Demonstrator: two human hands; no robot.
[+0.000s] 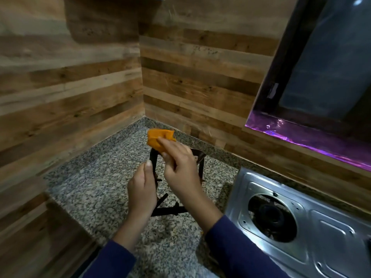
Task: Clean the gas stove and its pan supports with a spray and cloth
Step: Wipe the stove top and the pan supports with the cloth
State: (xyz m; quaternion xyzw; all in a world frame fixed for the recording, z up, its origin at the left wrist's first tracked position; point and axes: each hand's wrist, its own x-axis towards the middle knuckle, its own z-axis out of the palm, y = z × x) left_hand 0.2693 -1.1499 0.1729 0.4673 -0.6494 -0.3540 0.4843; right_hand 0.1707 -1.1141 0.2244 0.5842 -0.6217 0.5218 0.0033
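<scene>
A black square pan support (200,165) is held tilted up above the granite counter (90,189). My left hand (141,192) grips its left bar. My right hand (178,169) pinches an orange cloth (158,138) against the support's top left corner. The steel gas stove (313,233) lies at the lower right, its burner opening (271,217) bare, with no support over it. No spray bottle is in view.
Wood-plank walls (70,81) meet in a corner behind the counter. A dark window (331,63) with a purple-lit sill (301,139) is up on the right, above the stove.
</scene>
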